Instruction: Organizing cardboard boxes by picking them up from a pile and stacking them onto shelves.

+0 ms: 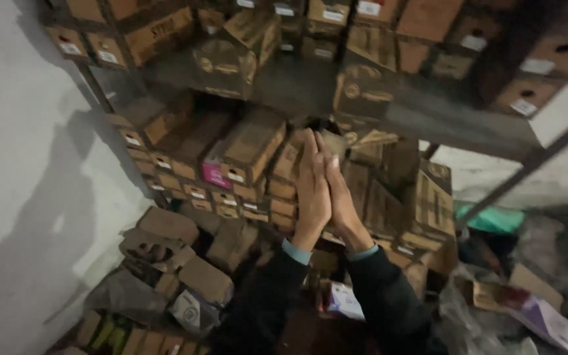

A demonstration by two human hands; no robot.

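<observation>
Both my arms, in dark sleeves with light blue cuffs, reach up toward a metal shelf rack packed with brown cardboard boxes. My left hand and my right hand are held flat and close together, fingers straight and pointing up. Their fingertips meet a small brown cardboard box at the front of the middle shelf. The fingers hide the contact, so I cannot tell whether the box is gripped or only touched. A stack of small labelled boxes sits just left of my hands.
A white wall stands at the left. Crumpled and torn boxes lie piled below the shelf. A box with a pink label sits on the middle shelf. At lower right are plastic wrap, a green bag and an opened box.
</observation>
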